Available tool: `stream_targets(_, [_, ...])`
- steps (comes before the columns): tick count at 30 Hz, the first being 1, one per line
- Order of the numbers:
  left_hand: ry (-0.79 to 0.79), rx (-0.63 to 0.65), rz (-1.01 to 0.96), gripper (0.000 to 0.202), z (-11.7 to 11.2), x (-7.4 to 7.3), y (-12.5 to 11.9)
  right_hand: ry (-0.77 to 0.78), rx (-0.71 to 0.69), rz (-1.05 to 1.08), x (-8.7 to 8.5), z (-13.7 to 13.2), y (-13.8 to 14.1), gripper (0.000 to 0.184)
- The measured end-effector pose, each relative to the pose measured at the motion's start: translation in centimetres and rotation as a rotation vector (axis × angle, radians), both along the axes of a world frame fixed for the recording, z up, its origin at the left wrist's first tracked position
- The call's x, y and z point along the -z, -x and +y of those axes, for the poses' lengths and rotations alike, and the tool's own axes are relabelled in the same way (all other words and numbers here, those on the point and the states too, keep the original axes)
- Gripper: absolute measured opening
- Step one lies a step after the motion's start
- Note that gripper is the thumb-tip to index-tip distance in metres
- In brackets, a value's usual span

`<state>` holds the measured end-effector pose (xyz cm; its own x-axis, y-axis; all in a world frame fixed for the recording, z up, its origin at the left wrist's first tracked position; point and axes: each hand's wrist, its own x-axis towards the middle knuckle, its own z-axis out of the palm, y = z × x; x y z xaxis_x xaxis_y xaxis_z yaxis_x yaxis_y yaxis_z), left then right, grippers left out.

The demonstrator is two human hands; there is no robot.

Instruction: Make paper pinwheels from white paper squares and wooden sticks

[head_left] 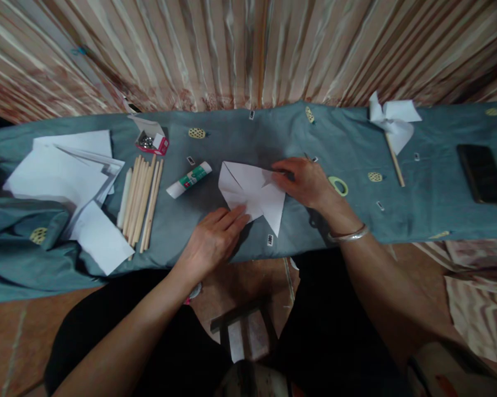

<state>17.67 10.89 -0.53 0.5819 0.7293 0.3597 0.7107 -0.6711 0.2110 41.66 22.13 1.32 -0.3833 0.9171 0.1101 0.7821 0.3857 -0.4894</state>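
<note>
A white sheet of paper, cut in from its corners and partly folded, lies at the middle of the cloth-covered table. My left hand holds its lower left edge, fingertips pressed together on the paper. At the upper right edge, my right hand has its fingers closed on a corner of the same sheet. Scissors with a light green handle lie partly hidden behind my right hand. Left of the paper is a glue stick, lying on its side.
Wooden sticks lie beside a stack of white paper on the left. An opened small box holds shiny metal pieces. On the right are a paper pinwheel on a stick and a black phone. A curtain hangs behind the table.
</note>
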Motion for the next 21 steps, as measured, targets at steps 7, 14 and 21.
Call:
stream_targets(7, [-0.006,-0.045,0.015,0.028,0.7,0.0,1.7,0.388,0.096,0.417,0.7,0.0,-1.6,0.021])
stream_targets(14, [0.007,-0.123,-0.041,0.044,0.9,-1.2,2.1,0.487,0.231,0.349,0.4,-3.3,-2.0,0.029])
stream_targets(21, [0.024,0.059,-0.092,0.031,-1.5,-1.5,-2.1,0.406,0.217,0.101,-1.3,-7.0,-1.8,0.023])
